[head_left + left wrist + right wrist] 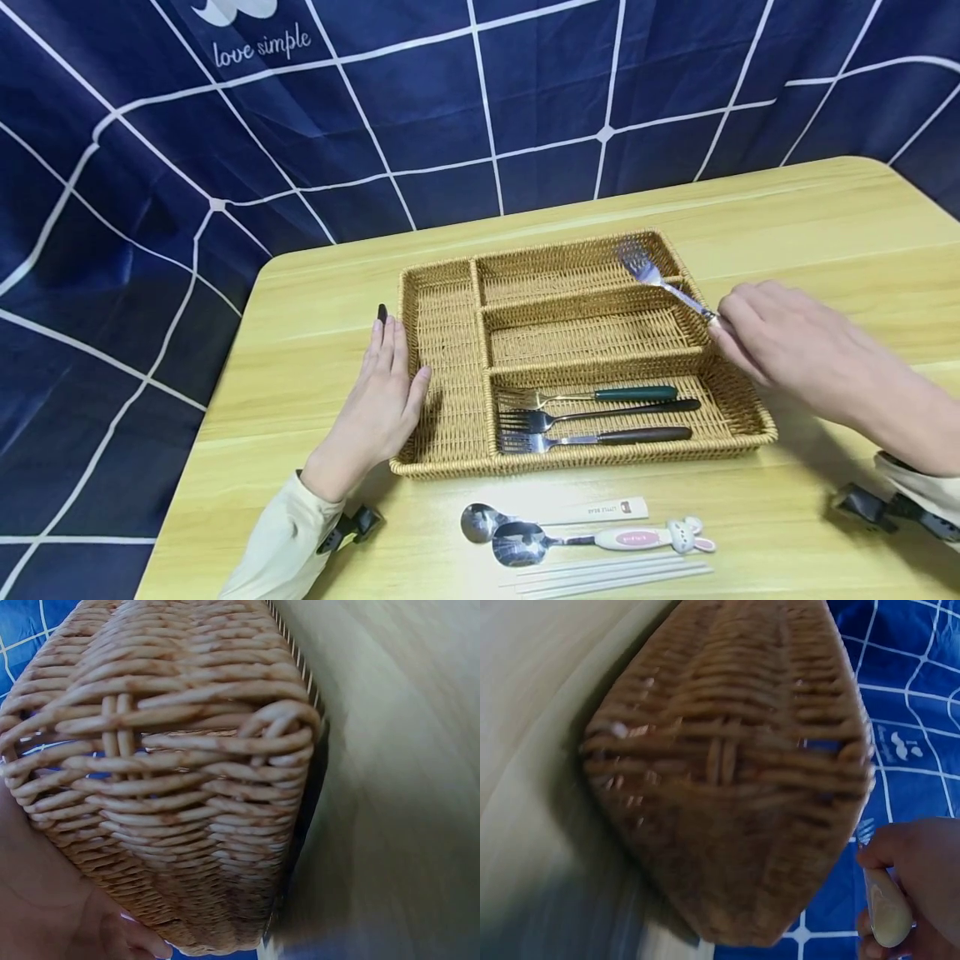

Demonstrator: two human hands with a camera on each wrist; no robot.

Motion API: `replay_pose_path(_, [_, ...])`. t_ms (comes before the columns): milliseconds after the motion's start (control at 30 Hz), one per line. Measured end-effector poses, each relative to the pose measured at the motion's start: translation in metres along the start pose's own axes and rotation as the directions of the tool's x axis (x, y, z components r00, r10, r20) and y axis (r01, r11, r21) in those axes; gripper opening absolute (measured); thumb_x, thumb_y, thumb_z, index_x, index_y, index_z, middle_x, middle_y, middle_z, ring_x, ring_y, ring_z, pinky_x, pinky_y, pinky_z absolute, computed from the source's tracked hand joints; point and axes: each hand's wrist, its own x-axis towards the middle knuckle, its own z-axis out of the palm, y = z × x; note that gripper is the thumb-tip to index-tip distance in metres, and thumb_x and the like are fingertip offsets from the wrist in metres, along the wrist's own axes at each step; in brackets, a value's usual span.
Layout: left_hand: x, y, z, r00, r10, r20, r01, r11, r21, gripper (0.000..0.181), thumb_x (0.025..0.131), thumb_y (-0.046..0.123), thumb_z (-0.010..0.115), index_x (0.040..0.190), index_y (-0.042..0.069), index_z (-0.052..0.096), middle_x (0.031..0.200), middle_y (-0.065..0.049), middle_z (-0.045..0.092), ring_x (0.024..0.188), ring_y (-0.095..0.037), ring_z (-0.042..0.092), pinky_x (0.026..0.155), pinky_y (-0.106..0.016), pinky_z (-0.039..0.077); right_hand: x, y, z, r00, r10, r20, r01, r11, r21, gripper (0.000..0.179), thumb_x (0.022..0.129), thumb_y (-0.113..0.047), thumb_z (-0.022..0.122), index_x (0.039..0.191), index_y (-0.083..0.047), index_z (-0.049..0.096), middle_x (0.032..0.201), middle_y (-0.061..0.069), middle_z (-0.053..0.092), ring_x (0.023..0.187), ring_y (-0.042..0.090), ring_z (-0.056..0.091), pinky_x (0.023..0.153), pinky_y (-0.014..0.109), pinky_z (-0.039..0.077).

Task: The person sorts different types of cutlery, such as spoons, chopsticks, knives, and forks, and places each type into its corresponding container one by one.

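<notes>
My right hand [787, 346] grips a fork [678, 296] by its handle, which looks cream in the right wrist view. The fork's tines are over the back right corner of a woven cutlery tray [483, 333]. Along the tray's left wall lies my left hand [378, 396], fingers straight. In the front compartment, a green-handled fork [633, 394], a black fork [622, 410] and a dark-handled fork [645, 435] lie side by side, tines to the left. The left wrist view shows my left hand [60, 892] right at the wicker wall.
In front of the tray lie a spoon with a white handle [592, 511], a spoon with a rabbit-shaped handle end [637, 539] and several white chopsticks [615, 575]. A small dark object [382, 313] shows by my left fingertips. Blue checked cloth [420, 117] hangs behind the wooden table [315, 317].
</notes>
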Motion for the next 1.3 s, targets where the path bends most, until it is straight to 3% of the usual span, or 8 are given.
replay_pose_path(200, [0.001,0.001,0.000,1.000,0.006,-0.003,-0.006,1.000,0.000,0.069,0.106,0.035,0.029,0.148,-0.012,0.002,0.156,-0.031,-0.001,0.145,-0.039,-0.008,0.118,-0.051,0.008,0.002,-0.009,0.001,0.998,0.030,0.052,-0.033,0.998,0.060,0.030,0.102,-0.027,0.037,0.077,-0.013,0.045,0.069,-0.007,0.037,0.063,0.012,0.037,0.053,0.035,0.036])
replay_pose_path(467, [0.001,-0.001,0.001,1.000,0.009,0.002,-0.009,1.000,0.004,0.069,0.106,0.036,0.028,0.149,-0.011,0.002,0.156,-0.031,-0.002,0.145,-0.040,-0.008,0.118,-0.051,0.008,0.007,-0.016,0.008,0.999,-0.024,0.045,0.021,0.997,0.081,0.038,0.105,-0.035,0.030,0.080,-0.012,0.047,0.070,-0.007,0.040,0.064,0.011,0.039,0.053,0.033,0.041])
replay_pose_path(733, [0.000,-0.001,0.001,1.000,0.002,0.009,-0.002,1.000,0.000,0.070,0.106,0.039,0.025,0.149,-0.011,0.000,0.156,-0.030,-0.004,0.145,-0.040,-0.008,0.118,-0.051,0.007,0.011,-0.024,0.014,0.997,-0.070,0.038,0.065,0.991,0.118,0.042,0.105,-0.040,0.026,0.078,-0.014,0.045,0.071,-0.010,0.035,0.063,0.007,0.031,0.051,0.025,0.035])
replay_pose_path(1167, [0.000,-0.002,0.002,1.000,-0.001,0.003,0.001,1.000,0.001,0.070,0.105,0.038,0.026,0.149,-0.010,0.000,0.156,-0.030,-0.003,0.145,-0.039,-0.008,0.118,-0.050,0.008,0.013,-0.043,0.026,0.986,-0.166,0.020,0.160,0.973,0.168,0.047,0.105,-0.040,0.022,0.081,-0.013,0.051,0.075,-0.007,0.045,0.066,0.011,0.044,0.057,0.033,0.047])
replay_pose_path(1300, [0.001,-0.002,0.002,1.000,-0.001,0.002,0.001,1.000,0.003,0.070,0.105,0.039,0.026,0.149,-0.010,0.000,0.156,-0.029,-0.003,0.145,-0.038,-0.009,0.118,-0.050,0.008,0.014,-0.051,0.029,0.981,-0.187,0.051,0.175,0.968,0.180,0.045,0.106,-0.038,0.022,0.083,-0.013,0.052,0.079,-0.006,0.048,0.070,0.011,0.047,0.062,0.033,0.051])
